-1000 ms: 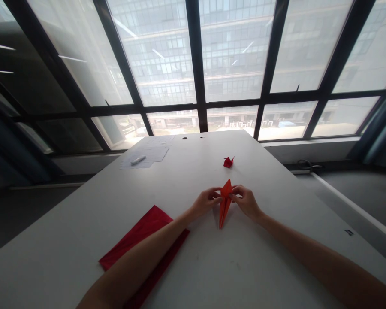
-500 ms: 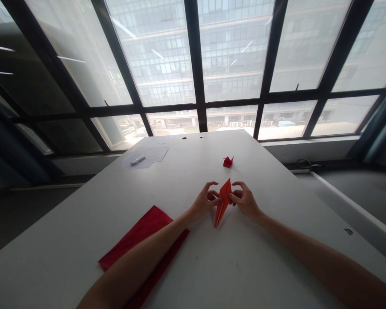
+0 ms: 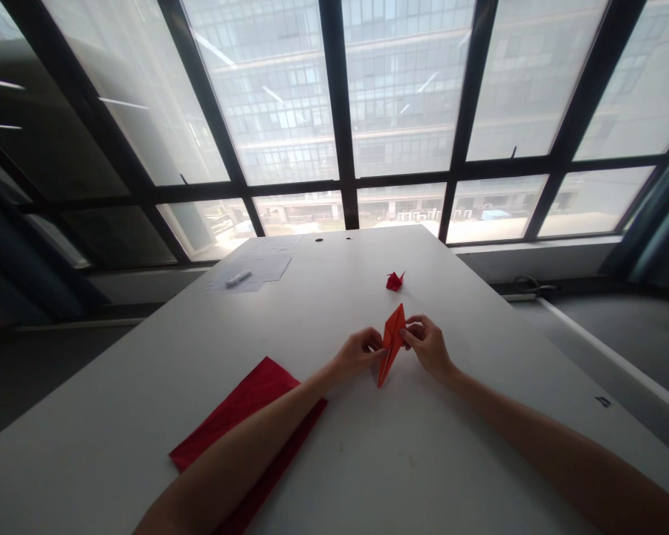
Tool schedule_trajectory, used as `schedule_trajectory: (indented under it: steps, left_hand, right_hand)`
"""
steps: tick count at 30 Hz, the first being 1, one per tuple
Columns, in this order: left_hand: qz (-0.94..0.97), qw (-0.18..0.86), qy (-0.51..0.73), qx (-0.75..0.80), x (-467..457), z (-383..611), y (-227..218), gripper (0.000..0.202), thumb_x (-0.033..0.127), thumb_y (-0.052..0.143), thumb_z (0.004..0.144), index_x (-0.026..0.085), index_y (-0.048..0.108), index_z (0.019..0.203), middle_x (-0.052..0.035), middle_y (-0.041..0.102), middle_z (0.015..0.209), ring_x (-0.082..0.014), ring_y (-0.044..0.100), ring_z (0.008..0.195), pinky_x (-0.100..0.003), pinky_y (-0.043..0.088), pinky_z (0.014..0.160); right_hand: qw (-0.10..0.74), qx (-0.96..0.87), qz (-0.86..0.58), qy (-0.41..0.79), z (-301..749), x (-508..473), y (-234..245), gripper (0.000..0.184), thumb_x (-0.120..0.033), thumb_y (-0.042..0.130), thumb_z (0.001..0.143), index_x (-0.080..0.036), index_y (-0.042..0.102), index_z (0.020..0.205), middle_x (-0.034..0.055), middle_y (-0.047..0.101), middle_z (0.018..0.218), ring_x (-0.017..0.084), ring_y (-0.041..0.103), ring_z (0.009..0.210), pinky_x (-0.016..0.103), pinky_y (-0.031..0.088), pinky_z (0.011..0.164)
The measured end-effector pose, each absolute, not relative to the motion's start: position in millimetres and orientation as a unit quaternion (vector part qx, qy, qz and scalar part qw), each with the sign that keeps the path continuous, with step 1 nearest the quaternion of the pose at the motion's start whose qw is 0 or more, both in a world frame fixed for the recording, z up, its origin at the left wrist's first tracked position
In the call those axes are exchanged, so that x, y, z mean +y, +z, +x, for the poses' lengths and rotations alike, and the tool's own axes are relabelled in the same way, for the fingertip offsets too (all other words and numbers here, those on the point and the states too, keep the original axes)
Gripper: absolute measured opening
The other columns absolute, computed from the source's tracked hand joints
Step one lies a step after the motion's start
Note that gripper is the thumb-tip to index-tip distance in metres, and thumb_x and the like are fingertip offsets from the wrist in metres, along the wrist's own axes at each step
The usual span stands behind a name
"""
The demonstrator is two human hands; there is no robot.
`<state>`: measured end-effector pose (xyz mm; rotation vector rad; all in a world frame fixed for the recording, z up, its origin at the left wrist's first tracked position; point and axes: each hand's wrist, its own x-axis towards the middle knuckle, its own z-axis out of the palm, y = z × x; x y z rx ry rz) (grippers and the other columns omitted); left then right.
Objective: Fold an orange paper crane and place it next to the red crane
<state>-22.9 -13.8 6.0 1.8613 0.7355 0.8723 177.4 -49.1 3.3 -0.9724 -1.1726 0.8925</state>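
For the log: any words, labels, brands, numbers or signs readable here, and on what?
None can be read.
White sheets: faint marks, too small to read.
Pale pen-like object: any label too small to make out.
Dark mark on the table: cannot tell whether it is a sign.
Orange folded paper: no lettering visible.

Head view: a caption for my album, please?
Left hand and right hand hold folded orange paper near a red paper figure.
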Motion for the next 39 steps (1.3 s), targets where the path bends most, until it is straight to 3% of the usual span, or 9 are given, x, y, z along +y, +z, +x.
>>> schedule_trajectory:
  steps: [6, 13, 21, 29, 36, 39]
  left_hand:
    - [0.775, 0.441, 0.330, 0.310, -13, -24, 6, 0.030, 0.038, 0.076, 0.077, 0.014, 0.063, 0.089, -0.0029, 0.064, 0.084, -0.0113, 0.054, 0.071, -0.023, 0.041, 0.063]
    - [0.760, 0.479, 0.307, 0.315, -16, -23, 10, 0.031, 0.037, 0.076, 0.074, 0.014, 0.058, 0.085, 0.0031, 0.051, 0.071, -0.0082, 0.042, 0.062, -0.022, 0.034, 0.056]
    - [0.765, 0.459, 0.325, 0.314, -16, -23, 9, 0.018, 0.029, 0.068, 0.077, 0.015, 0.057, 0.079, 0.0008, 0.055, 0.075, -0.0101, 0.048, 0.067, -0.022, 0.038, 0.060]
    - [0.795, 0.282, 0.420, 0.334, -26, -17, 16, 0.005, 0.017, 0.062, 0.078, 0.017, 0.057, 0.075, -0.0008, 0.056, 0.081, -0.0123, 0.048, 0.073, -0.024, 0.041, 0.067]
    - [0.797, 0.273, 0.412, 0.347, -29, -15, 13, 0.005, 0.015, 0.056, 0.085, 0.019, 0.059, 0.086, -0.0003, 0.064, 0.082, -0.0126, 0.056, 0.073, -0.026, 0.045, 0.070]
    - [0.798, 0.262, 0.420, 0.345, -31, -14, 14, 0.006, 0.015, 0.056, 0.086, 0.019, 0.060, 0.088, -0.0026, 0.065, 0.090, -0.0142, 0.060, 0.081, -0.026, 0.048, 0.072]
  right_hand:
    - [0.647, -0.506, -0.424, 0.382, 179, -47, 0, 0.039, -0.045, 0.077, 0.075, -0.021, 0.054, 0.095, 0.0001, 0.069, 0.065, 0.016, 0.061, 0.053, 0.029, 0.051, 0.053]
    - [0.642, -0.513, -0.424, 0.381, 178, -48, -1, 0.041, -0.048, 0.077, 0.074, -0.020, 0.056, 0.095, 0.0031, 0.071, 0.070, 0.018, 0.065, 0.057, 0.033, 0.055, 0.057]
    - [0.638, -0.514, -0.413, 0.398, 175, -52, 4, 0.042, -0.051, 0.078, 0.072, -0.021, 0.055, 0.092, 0.0034, 0.073, 0.071, 0.019, 0.065, 0.057, 0.033, 0.054, 0.057]
    - [0.655, -0.504, -0.408, 0.388, 175, -50, 3, 0.043, -0.051, 0.078, 0.072, -0.022, 0.053, 0.092, 0.0023, 0.072, 0.070, 0.018, 0.064, 0.054, 0.033, 0.053, 0.055]
    - [0.669, -0.496, -0.402, 0.380, 176, -49, 3, 0.040, -0.047, 0.078, 0.074, -0.022, 0.052, 0.092, 0.0011, 0.071, 0.067, 0.018, 0.063, 0.053, 0.032, 0.053, 0.055]
    - [0.672, -0.494, -0.402, 0.378, 176, -49, 3, 0.040, -0.048, 0.078, 0.074, -0.023, 0.051, 0.092, 0.0008, 0.071, 0.067, 0.018, 0.064, 0.054, 0.033, 0.053, 0.055]
